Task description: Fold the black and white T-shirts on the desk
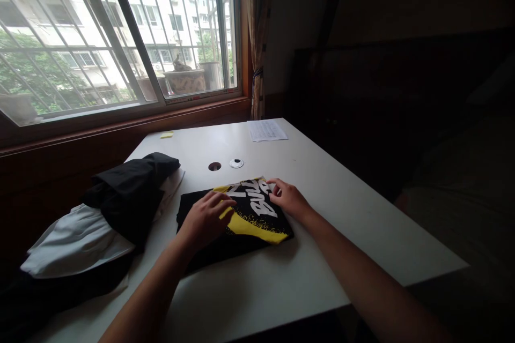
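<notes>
A folded black garment (253, 228) with a yellow band and white letters lies on the white table (314, 171). Over its left part is my left hand (207, 217), fingers bent and a little apart, with nothing visible in them. My right hand (287, 197) is at the garment's upper right edge, its thumb and fingers apart near the white letters. Whether the fingertips of either hand press on the cloth is hard to tell.
Black clothing (129, 193) and white clothing (76, 241) are heaped at the left. Farther back are a round hole (214, 166), a white disc (236, 163), papers (267, 130) and a yellow note (167, 134). A barred window and curtain stand behind.
</notes>
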`<state>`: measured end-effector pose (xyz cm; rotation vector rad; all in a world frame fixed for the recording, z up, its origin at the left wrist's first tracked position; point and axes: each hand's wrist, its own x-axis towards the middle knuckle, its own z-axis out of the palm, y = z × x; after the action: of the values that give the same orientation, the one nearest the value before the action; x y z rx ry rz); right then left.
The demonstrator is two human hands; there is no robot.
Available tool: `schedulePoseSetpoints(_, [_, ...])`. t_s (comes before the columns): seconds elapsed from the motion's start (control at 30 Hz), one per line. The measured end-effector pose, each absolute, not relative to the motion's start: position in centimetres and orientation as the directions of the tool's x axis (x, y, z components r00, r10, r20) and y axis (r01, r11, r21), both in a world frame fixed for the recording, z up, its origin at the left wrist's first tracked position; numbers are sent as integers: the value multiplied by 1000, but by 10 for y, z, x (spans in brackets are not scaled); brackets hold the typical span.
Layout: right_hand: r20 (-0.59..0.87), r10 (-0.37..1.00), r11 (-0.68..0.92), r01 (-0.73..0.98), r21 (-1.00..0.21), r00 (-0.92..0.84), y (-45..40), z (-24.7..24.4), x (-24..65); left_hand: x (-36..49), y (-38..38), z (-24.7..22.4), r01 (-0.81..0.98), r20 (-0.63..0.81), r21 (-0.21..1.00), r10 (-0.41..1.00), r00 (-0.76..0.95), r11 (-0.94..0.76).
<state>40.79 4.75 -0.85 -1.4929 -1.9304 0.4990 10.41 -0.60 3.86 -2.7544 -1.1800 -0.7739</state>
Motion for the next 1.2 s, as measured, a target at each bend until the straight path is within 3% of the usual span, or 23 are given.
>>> schedulePoseSetpoints(0.2, [262, 964, 222, 652, -725, -37, 52, -9, 414, 155, -40, 30, 524, 313, 105, 528, 789, -845])
schedulePoseSetpoints(0.37, [98, 995, 91, 458, -884, -10, 56, -13, 417, 181, -49, 8, 603, 287, 23, 583, 760, -797])
schedulePoseSetpoints(0.5, [17, 1000, 18, 356, -934, -6, 59, -17, 417, 184, -49, 5, 619, 237, -67, 590, 772, -783])
schedulePoseSetpoints(0.77, [184, 983, 147, 501, -853, 24, 67, -29, 424, 180, -53, 13, 564, 190, -150, 536, 823, -812])
schedulePoseSetpoints(1.0, [374, 925, 336, 597, -729, -63, 71, -33, 429, 174, -49, 21, 635, 182, -154, 610, 771, -757])
schedulePoseSetpoints(1.2, [393, 911, 367, 682, -633, -125, 75, -36, 431, 176, -55, 23, 660, 231, -113, 627, 744, -743])
